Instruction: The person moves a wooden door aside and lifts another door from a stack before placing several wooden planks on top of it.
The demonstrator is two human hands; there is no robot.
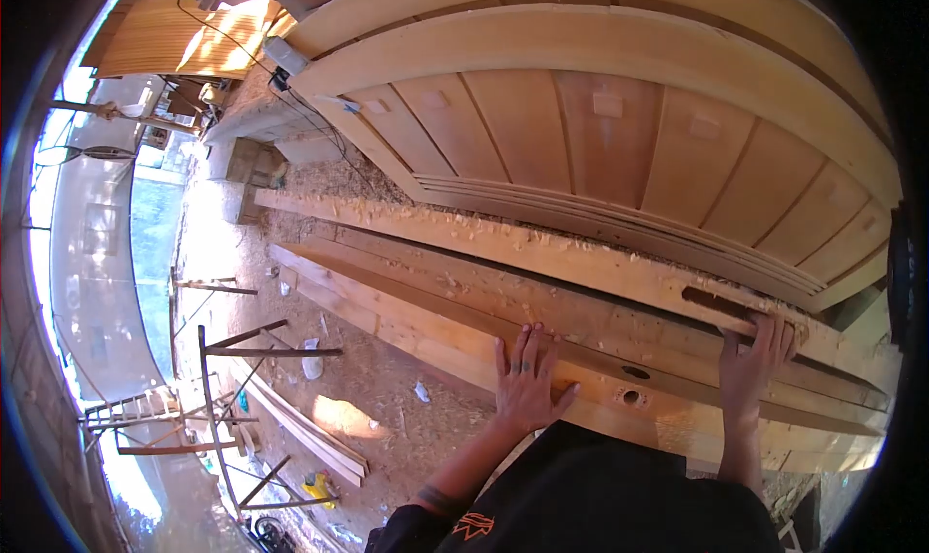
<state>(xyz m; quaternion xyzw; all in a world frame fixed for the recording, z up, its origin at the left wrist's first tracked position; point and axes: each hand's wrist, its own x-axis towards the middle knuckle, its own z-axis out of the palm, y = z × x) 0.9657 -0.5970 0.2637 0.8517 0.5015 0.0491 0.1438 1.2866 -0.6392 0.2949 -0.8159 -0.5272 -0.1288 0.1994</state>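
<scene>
My left hand [527,388] lies with its fingers spread on a long wooden beam [416,306] in front of me. Farther off, my right hand [760,355] curls its fingers over the near edge of a long plank [542,253], beside a slot [713,306] cut through it. Wood shavings cling to the plank's upper face. A dark gap runs along the plank's near side. Between my hands, the near wood shows a dark oval hole [636,371] and a round hole [631,396] with splintered edges.
A large panelled wooden door [610,137] lies beyond the plank, with a cable [319,118] near its left end. Metal trestles [223,398] and wooden strips [300,422] occupy the left. Shavings cover the ground, where a yellow tool [319,490] lies.
</scene>
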